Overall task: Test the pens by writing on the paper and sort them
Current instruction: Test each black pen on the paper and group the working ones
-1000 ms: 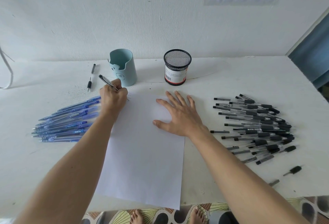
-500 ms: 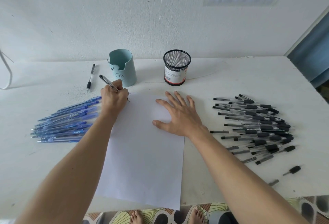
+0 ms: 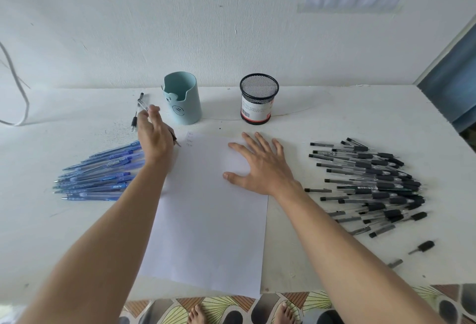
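Pinched a pen (image 3: 143, 105) in the left hand (image 3: 154, 140), left of centre, tip by the upper-left corner of the paper (image 3: 211, 220). Pressed the right hand (image 3: 260, 169) flat, fingers spread, on that paper. Seemed light, stiff, slick; best held near the tip.

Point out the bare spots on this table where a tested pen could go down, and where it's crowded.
Bare: the table between the teal cup and mesh cup; the far right corner behind the black pens; the near left, between the blue pens and the table's front edge. Crowded: both pen piles flanking the paper.
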`<state>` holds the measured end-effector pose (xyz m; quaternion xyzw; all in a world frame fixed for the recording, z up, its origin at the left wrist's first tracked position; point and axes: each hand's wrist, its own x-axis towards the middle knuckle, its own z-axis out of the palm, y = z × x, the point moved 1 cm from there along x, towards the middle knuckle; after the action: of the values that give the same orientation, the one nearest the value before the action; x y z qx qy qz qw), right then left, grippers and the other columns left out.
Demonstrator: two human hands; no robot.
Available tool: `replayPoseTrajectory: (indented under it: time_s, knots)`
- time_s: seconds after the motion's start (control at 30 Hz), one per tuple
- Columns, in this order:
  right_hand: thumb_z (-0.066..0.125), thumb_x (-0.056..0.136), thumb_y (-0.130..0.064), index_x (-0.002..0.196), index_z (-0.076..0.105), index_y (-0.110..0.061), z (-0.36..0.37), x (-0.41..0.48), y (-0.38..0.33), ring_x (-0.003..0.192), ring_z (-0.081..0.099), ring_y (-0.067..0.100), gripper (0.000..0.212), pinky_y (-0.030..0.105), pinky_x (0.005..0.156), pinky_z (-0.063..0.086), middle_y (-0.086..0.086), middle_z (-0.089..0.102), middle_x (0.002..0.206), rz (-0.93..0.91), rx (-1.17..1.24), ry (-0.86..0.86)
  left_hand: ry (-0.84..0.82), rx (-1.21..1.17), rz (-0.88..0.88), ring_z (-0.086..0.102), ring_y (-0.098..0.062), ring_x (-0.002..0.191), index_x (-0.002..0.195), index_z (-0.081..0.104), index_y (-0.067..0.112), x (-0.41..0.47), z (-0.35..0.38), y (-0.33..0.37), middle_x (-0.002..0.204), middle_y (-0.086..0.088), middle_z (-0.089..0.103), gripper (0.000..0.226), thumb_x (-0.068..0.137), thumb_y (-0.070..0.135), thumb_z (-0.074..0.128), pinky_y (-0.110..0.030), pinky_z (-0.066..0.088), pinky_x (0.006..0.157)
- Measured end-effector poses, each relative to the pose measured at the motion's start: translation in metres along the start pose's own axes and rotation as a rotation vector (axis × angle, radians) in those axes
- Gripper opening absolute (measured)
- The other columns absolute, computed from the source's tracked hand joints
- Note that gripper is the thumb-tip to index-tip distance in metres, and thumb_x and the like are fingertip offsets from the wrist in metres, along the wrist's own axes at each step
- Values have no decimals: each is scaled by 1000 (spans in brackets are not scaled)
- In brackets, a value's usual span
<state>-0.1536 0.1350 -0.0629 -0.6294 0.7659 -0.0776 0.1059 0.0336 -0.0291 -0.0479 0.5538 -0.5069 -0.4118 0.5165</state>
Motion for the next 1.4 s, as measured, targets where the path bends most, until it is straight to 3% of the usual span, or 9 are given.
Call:
replayPoseTrajectory:
  time_s: [0.1,0.2,0.43,0.53,0.6,0.7,0.87,1.13,1.4]
  knots:
    - [25,70,-90,148,21,-51,0,1,1,154,-2,18,87,54,121,-2,-8,5,167,-3,7,-4,-37,-63,19,41,-18,38,102,58,16,-1,-3,6,46,-4,49,32,107,37,34,-24,32,41]
    - [26,70,-90,148,22,-52,0,1,1,154,-2,18,88,54,121,-2,-9,5,167,-1,10,-8,-89,-133,6,36,-20,37,101,59,13,3,-11,11,39,1,41,22,104,30,44,-21,26,38]
    - [23,69,-90,149,20,-52,0,1,0,154,-2,16,88,52,121,-1,-10,5,167,8,-11,-15,-134,-51,-17,50,-20,47,111,61,33,30,-26,20,57,1,44,27,107,45,37,-23,40,45]
    - [21,68,-90,150,19,-52,-1,1,0,154,-3,16,91,52,121,-2,-11,4,167,12,-11,-18,-121,284,-44,62,-41,89,120,64,14,57,-26,24,95,-18,67,47,103,42,30,-40,54,80]
    - [20,68,-90,150,18,-51,-1,1,0,154,-3,15,91,51,121,-2,-11,3,167,16,-13,-18,-105,507,-59,53,-45,116,117,61,-9,68,-26,31,121,-34,59,43,102,19,32,-45,44,101]
    - [21,67,-90,150,19,-51,-1,1,0,153,-3,15,92,51,121,-2,-12,3,167,18,-19,-13,-141,711,14,52,-49,115,108,60,-20,78,-24,34,116,-41,57,32,89,-3,40,-49,45,93]
    - [21,67,-90,150,19,-51,-1,2,0,153,-2,14,92,50,121,-2,-13,4,166,21,-17,-3,-109,918,118,59,-42,110,113,70,4,90,-19,15,114,-23,67,26,89,2,57,-44,49,88]
    - [21,67,-90,150,20,-52,-1,0,0,153,-2,14,91,49,121,-1,-13,4,166,23,-15,3,-38,921,151,60,-44,105,107,69,-1,101,-27,2,112,-27,64,18,94,6,58,-47,49,85]
    - [25,68,-90,148,21,-52,-1,-1,0,153,-2,14,89,50,121,0,-13,5,166,20,-8,-2,3,816,272,52,-36,107,107,61,9,52,-15,19,111,-15,63,20,93,23,56,-45,45,82]
